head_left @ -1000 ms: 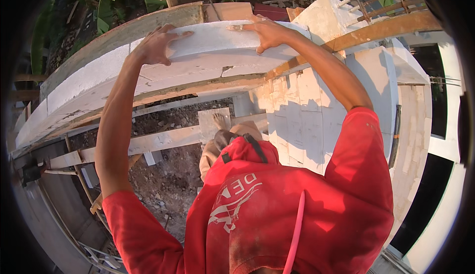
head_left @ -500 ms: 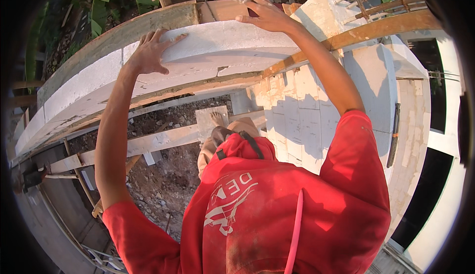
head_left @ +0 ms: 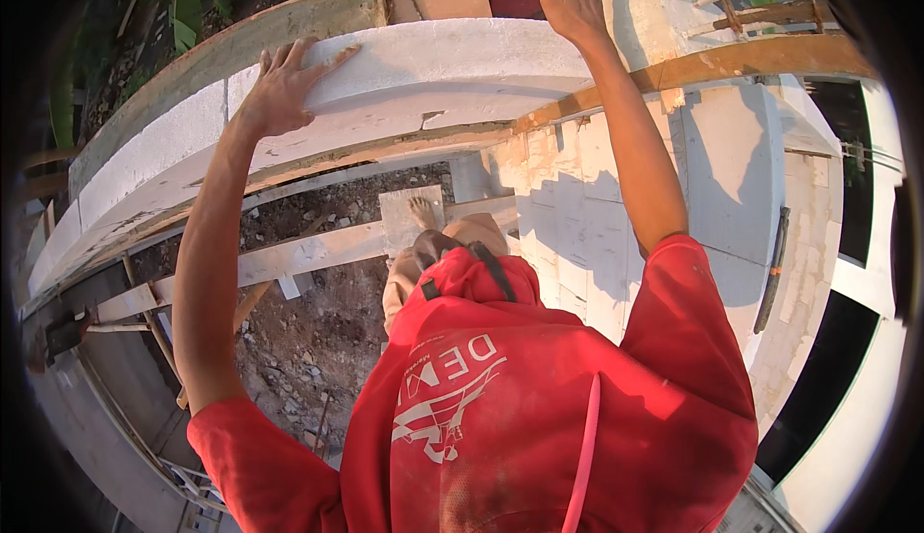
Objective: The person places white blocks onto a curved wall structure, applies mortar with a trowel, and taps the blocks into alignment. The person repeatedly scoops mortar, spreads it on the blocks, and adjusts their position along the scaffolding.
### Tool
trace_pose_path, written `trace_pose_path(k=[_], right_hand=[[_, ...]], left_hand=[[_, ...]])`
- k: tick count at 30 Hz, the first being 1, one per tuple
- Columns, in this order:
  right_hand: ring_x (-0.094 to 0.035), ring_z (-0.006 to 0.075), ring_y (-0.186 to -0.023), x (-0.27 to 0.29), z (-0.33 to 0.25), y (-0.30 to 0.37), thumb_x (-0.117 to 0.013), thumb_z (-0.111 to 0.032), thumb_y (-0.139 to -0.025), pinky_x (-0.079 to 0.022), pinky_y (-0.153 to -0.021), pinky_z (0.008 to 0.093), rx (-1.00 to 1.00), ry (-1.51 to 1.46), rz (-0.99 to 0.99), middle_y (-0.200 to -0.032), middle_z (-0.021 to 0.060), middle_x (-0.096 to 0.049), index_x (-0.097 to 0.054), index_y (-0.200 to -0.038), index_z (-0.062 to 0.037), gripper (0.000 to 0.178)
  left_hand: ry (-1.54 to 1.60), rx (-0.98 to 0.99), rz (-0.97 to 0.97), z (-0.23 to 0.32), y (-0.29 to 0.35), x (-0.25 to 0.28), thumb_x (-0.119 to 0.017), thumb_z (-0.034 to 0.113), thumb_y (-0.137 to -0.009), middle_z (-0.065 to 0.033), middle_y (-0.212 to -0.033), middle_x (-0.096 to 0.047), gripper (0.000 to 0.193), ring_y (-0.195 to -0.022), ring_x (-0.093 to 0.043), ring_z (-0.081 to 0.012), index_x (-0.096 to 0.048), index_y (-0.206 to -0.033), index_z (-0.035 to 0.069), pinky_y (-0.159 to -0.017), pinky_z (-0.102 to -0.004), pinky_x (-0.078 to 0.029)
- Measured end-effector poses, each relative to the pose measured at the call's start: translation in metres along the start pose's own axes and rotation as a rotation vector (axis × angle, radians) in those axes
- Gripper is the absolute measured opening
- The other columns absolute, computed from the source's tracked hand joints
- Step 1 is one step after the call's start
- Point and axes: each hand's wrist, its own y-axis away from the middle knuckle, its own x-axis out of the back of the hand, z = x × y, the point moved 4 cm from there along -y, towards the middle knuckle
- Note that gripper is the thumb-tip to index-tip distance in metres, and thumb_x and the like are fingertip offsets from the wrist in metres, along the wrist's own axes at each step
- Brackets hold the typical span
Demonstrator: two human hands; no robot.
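Note:
My left hand (head_left: 281,90) lies on the top edge of a white lightweight-block wall (head_left: 433,47), thumb and fingers spread, holding nothing. Its thumb reaches down the wall's near face. Farther right, my right hand (head_left: 571,2) is raised at the upper edge of the view, beyond the wall's top and close to a pale upright block (head_left: 640,23). Its fingers are apart, some tips are cut off by the frame, and I see nothing held. A thin joint divides the wall's blocks left of my left hand.
A wooden beam (head_left: 741,59) crosses at the right, near rebar (head_left: 770,4). A white block wall (head_left: 577,215) stands below it. My foot (head_left: 421,211) rests on a board (head_left: 395,220) above rubble ground (head_left: 298,360). A plank (head_left: 318,252) spans the gap.
My right hand has moved right along the wall and away from the block's top, its fingers now pointing up. My left hand stays on the wall. The view has shifted slightly.

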Motion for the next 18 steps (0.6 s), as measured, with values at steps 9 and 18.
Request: trace_pose_path(k=[9, 18], right_hand=[[-0.016, 0.0481, -0.151, -0.043, 0.005, 0.046, -0.03, -0.071, -0.101, -0.015, -0.119, 0.0676, -0.143, 0.113, -0.272, -0.162, 0.0203, -0.026, -0.035, -0.158, -0.0298, 0.071], [-0.034, 0.0457, -0.143, 0.04, -0.079, 0.054, -0.047, -0.058, -0.103, -0.036, -0.114, 0.056, -0.167, -0.217, -0.156, -0.149, 0.0241, -0.042, -0.05, -0.145, -0.0048, 0.068]], left_hand=[[0.001, 0.022, -0.022, 0.01, 0.008, 0.008, -0.085, 0.012, -0.067, -0.0124, -0.162, -0.027, 0.104, -0.151, -0.024, -0.0372, -0.039, -0.155, 0.04, -0.125, -0.0655, -0.016], [0.297, -0.122, -0.027, -0.012, -0.011, 0.018, -0.08, 0.058, -0.077, -0.0149, -0.158, -0.04, 0.085, -0.147, -0.037, -0.0374, -0.051, -0.151, 0.029, -0.122, -0.0569, -0.027]])
